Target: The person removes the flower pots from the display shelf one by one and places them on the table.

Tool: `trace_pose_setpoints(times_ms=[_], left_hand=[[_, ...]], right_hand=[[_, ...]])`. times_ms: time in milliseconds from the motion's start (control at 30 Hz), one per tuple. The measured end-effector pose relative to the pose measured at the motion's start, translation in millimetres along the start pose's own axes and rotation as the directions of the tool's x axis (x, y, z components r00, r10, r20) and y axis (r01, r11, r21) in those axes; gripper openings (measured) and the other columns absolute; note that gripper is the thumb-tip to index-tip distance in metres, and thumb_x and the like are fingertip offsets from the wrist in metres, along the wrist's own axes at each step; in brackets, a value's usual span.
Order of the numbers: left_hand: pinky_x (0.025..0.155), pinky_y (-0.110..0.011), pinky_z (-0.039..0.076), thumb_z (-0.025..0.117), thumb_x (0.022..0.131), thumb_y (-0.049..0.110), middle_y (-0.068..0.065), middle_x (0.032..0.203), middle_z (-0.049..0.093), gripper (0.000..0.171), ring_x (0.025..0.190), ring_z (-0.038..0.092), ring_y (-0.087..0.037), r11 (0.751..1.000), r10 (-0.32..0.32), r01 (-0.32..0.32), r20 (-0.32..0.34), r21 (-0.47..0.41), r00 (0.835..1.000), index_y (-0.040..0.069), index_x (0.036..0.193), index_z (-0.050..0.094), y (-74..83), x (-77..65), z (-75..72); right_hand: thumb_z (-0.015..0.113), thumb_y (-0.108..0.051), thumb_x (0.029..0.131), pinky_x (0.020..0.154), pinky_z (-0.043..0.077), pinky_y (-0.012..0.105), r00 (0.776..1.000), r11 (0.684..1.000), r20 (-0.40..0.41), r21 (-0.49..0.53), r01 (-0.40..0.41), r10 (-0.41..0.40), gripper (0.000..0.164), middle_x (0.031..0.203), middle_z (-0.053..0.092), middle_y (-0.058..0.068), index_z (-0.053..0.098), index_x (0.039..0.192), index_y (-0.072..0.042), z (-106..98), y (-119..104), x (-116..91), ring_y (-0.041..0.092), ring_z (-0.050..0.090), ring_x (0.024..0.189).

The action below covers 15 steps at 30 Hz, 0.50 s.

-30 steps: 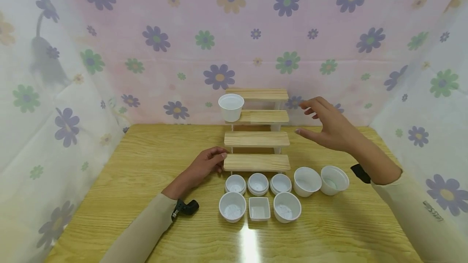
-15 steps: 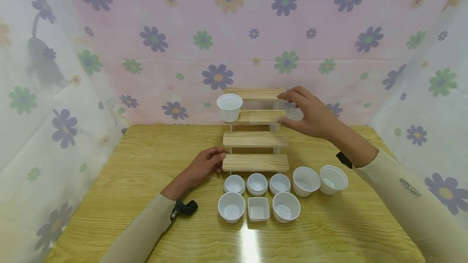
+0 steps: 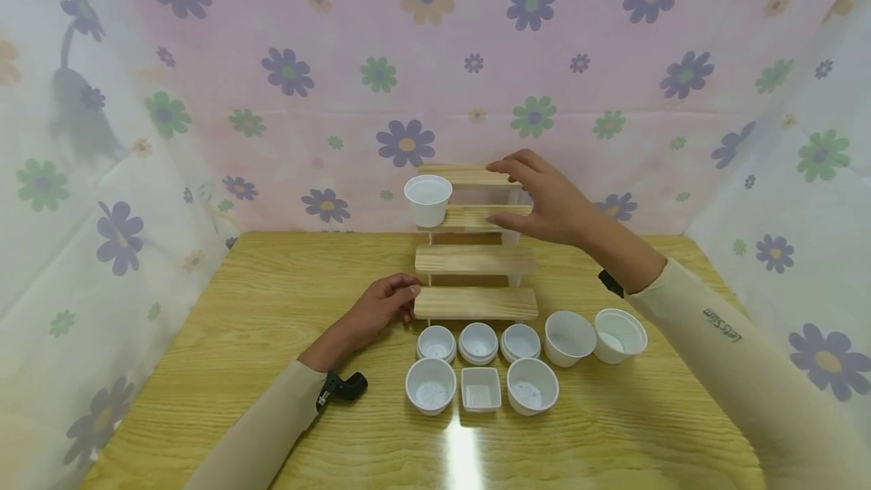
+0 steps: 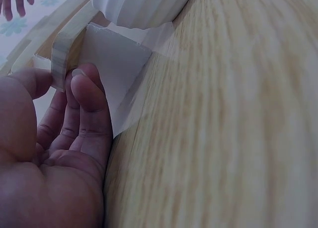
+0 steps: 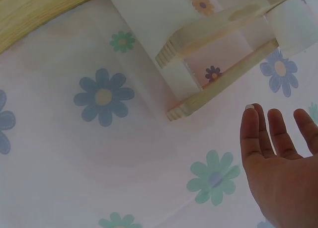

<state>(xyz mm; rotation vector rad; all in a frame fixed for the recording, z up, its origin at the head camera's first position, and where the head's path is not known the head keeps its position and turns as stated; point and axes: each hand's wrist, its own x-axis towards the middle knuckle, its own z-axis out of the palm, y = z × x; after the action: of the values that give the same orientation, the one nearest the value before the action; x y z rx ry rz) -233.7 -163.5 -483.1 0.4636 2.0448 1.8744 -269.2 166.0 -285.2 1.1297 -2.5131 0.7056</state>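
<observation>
A stepped wooden stand [image 3: 476, 259] with pale plank shelves stands at the back middle of the table. My left hand [image 3: 381, 310] pinches the left end of its lowest plank, thumb on one face and fingers on the other, as the plank end [image 4: 64, 54] shows in the left wrist view. On the second plank from the top, at the left, sits a white plastic cup [image 3: 428, 203]. My right hand [image 3: 554, 199] hovers before the right part of the upper planks, thumb and fingers spread, holding nothing. It is right of the cup and apart from it.
Before the stand are three small white round bowls [image 3: 478, 343], a square white dish [image 3: 481, 389] between two white cups [image 3: 432, 386], and two more white cups [image 3: 570, 339] to the right. Flowered cloth [image 3: 327, 97] hangs behind and at both sides.
My right hand has moved left, from beside the stand to in front of its upper planks, nearer the cup. My left hand keeps its hold on the lowest plank.
</observation>
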Motion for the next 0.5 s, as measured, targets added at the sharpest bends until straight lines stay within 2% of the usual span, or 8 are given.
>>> trace_pose_setpoints(times_ms=[233,500], left_hand=[[0.073,-0.031,0.058,0.054,0.114,0.026,-0.010,0.092,0.061,0.036,0.078,0.062,-0.020,1.000,-0.011,0.011,-0.001,0.006,1.000,0.001,0.139,0.060,-0.3,0.5,-1.6],[0.073,-0.031,0.058,0.055,0.114,0.027,-0.009,0.090,0.062,0.039,0.077,0.062,-0.019,1.000,0.005,-0.005,0.009,0.004,1.000,-0.001,0.140,0.059,-2.5,1.5,-2.2]], right_hand=[[0.089,-0.029,0.089,0.101,0.052,0.051,0.998,0.998,-0.006,-0.016,0.061,-0.061,0.073,0.140,0.054,0.015,0.056,0.149,-0.006,11.3,-0.3,18.3,0.036,0.057,0.120],[0.091,-0.033,0.087,0.105,0.050,0.051,0.998,0.998,0.006,0.018,0.057,-0.057,0.079,0.144,0.052,0.014,0.054,0.152,-0.006,21.1,-3.6,38.7,0.036,0.055,0.123]])
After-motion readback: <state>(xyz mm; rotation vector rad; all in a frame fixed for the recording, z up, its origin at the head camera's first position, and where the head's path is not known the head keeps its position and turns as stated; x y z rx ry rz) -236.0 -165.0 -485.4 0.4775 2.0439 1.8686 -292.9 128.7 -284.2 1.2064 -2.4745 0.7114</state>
